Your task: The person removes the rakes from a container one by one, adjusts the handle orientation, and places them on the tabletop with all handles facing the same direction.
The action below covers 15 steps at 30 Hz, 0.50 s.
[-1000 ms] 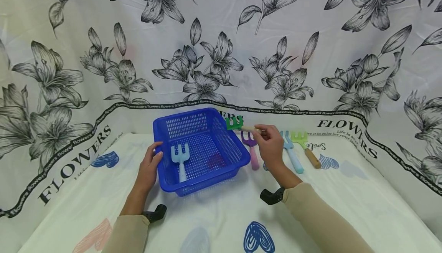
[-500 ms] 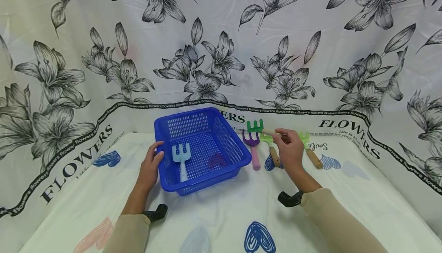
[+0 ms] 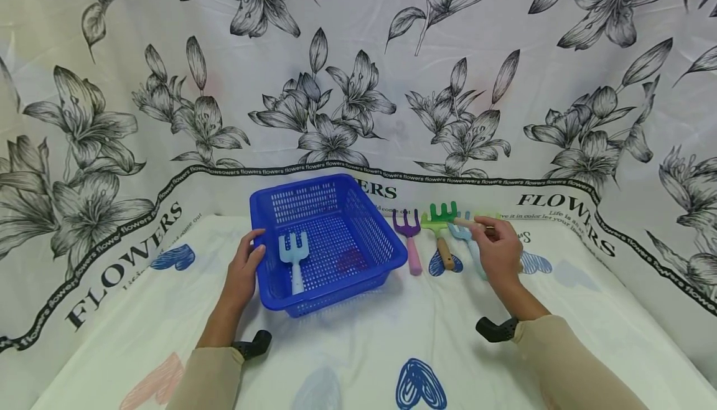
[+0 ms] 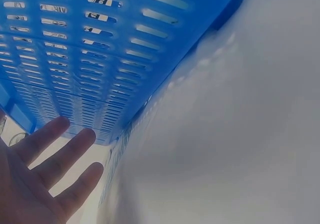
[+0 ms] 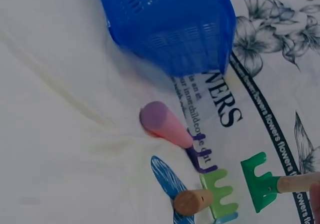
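Green garden fork (image 3: 444, 213), one, pale wooden handle: held up over the far part of the surface (image 3: 364, 348), right of the basket, prongs pointing away from us. In the head view its head overlaps the lime fork (image 3: 445, 254); the right wrist view shows them apart. Right hand (image 3: 498, 248): pinching the fork's handle between thumb and fingers.

Change noted: a second ago the fork's head was at the basket's right rim; since then it has travelled rightward. We judge that it now belongs with the row and not the basket. Basket and left hand have held their place.

Blue basket (image 3: 342, 292), one, perforated, holding a pale blue fork (image 3: 295, 257). Left hand (image 3: 244, 267): at the left rim, three fingers straight and spread outside the wall; whether thumb and forefinger pinch the rim, we cannot tell.

Row, left to right: purple-and-pink fork (image 3: 413, 253), the lime fork, light-blue fork (image 3: 475, 254), second lime fork (image 3: 495, 216). Obstructions: the right hand hides much of the last two; neighbouring heads crowd the space beneath ours.
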Available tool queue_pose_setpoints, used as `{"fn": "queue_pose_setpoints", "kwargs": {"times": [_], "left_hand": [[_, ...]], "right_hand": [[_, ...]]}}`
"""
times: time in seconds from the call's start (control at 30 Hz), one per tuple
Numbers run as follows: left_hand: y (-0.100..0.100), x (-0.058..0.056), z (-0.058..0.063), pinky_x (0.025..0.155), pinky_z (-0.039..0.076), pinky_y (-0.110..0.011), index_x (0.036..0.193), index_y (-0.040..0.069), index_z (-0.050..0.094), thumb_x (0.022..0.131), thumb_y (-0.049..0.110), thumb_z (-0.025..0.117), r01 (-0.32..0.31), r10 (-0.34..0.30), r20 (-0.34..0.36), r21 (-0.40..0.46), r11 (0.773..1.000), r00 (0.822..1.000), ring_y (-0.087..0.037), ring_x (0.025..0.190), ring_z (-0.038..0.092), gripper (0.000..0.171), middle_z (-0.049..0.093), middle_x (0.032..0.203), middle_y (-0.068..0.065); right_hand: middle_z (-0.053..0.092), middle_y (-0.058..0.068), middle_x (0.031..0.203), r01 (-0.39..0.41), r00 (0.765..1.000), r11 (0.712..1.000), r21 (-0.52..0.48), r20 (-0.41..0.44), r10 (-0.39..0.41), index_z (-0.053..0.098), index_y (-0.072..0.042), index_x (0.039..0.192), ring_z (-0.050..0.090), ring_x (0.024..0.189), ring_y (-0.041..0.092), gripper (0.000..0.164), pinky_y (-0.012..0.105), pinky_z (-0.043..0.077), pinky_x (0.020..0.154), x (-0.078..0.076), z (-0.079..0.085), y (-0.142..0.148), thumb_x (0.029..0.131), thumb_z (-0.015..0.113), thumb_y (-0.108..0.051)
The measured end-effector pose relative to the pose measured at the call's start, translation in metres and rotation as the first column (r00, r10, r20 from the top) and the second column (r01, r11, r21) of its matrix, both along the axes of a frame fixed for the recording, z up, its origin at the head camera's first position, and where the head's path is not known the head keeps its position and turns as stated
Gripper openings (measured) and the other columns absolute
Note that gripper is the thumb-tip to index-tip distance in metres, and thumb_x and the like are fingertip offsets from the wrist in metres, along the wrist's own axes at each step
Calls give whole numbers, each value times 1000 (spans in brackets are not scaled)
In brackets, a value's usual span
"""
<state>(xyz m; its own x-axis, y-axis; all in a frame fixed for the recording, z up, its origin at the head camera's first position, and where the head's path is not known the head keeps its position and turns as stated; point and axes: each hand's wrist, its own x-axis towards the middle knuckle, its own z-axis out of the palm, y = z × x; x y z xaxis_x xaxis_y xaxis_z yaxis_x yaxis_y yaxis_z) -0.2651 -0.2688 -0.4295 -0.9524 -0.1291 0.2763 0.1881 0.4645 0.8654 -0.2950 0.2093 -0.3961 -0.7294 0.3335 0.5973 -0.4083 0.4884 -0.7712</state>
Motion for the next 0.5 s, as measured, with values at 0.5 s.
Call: {"fn": "queue_pose_setpoints", "kwargs": {"times": [0.5], "left_hand": [[-1,-1,-1,104,26,-67,151,26,27,103,47,32,10,-10,-11,7,1000,1000,-45,140,25,52,21,159,-12]], "right_hand": [[58,4,100,164,982,986,-5,100,-163,70,-4,112,55,77,-6,27,8,43,66,4,-10,42,96,59,-22]]}}
